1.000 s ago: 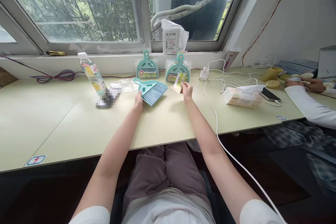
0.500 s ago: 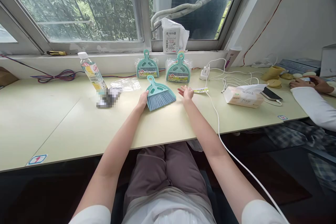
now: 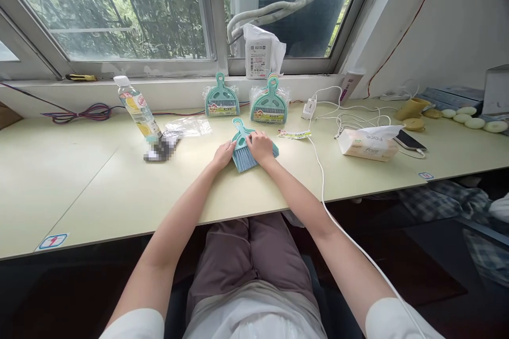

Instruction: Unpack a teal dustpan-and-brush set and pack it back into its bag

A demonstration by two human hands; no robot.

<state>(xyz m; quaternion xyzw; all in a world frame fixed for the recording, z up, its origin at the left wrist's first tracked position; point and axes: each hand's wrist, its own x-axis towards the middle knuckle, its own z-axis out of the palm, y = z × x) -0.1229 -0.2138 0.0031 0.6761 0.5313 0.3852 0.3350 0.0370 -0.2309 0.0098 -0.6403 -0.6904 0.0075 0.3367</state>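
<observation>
A teal hand broom with blue bristles (image 3: 244,160), seemingly nested on a matching dustpan, is between my two hands over the table. My left hand (image 3: 224,154) grips its left edge. Across its front lies my right hand (image 3: 260,147), fingers curled over the top of the bristles and covering the middle. Just right of it, a printed label strip (image 3: 294,134) rests on the table. Behind stand a wrapped teal dustpan set (image 3: 221,96) and a stack of wrapped sets (image 3: 270,103), leaning by the wall.
To the left are a tilted drink bottle (image 3: 137,108) and a clear plastic wrapper (image 3: 189,126). A tissue pack (image 3: 369,144), a phone (image 3: 410,141) and a white charger (image 3: 309,108) with tangled cables lie right. One white cable (image 3: 323,180) runs over the table's front edge.
My right hand has let go of the label strip and moved left onto the broom. The broom has shifted slightly right. The co-worker's hands have left the far right of the table.
</observation>
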